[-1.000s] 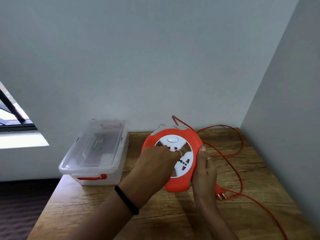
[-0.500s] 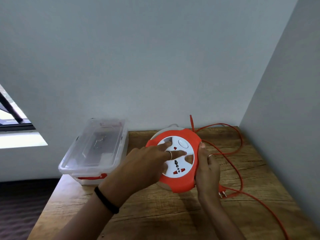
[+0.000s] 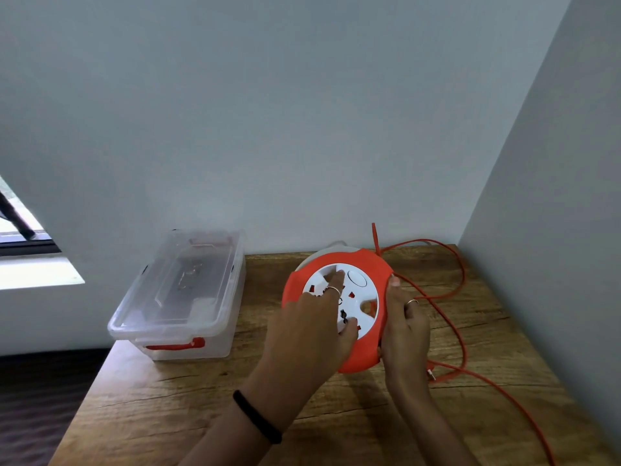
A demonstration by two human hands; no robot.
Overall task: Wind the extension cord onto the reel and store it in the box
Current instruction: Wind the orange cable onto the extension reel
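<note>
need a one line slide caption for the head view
Left hand turns the reel's white face while the right hand steadies its rim; loose cord on the table, lidded box beside.

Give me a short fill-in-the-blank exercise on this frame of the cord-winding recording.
1. The reel has a white face inside an ______ rim.
2. The right hand holds the reel's ______ edge.
3. The clear box stands to the ______ of the reel, lid on.
4. The loose cord lies on the wooden ______.

Missing words: orange; right; left; table
</note>
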